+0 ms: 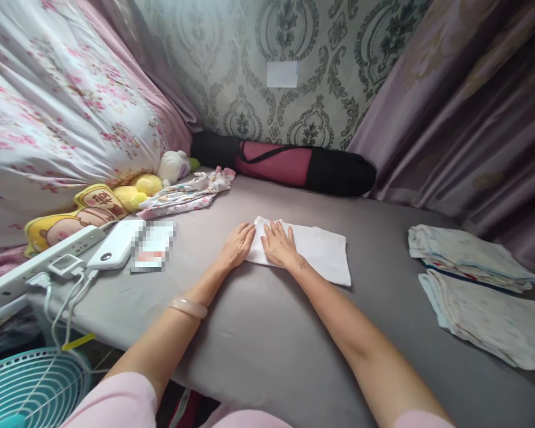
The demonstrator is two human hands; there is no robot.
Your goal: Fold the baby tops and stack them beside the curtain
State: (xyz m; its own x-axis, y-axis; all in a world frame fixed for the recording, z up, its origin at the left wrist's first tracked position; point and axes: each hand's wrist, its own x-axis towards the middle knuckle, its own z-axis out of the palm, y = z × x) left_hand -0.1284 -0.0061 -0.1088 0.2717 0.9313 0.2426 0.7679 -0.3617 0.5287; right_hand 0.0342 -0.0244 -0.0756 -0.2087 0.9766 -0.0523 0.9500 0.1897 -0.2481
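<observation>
A white cloth garment, folded into a long flat rectangle, lies on the grey bed sheet. At its left end my left hand rests, fingers stretched out along the edge. Just to the right of it, my right hand lies flat on top of the cloth with its fingers spread. Neither hand grips anything. Part of the cloth is hidden under my right hand and forearm.
Two stacks of folded clothes, a far one and a near one, lie at the right. Crumpled patterned clothing and plush toys sit left. A power strip, power bank and fan are nearby. A long bag lies behind.
</observation>
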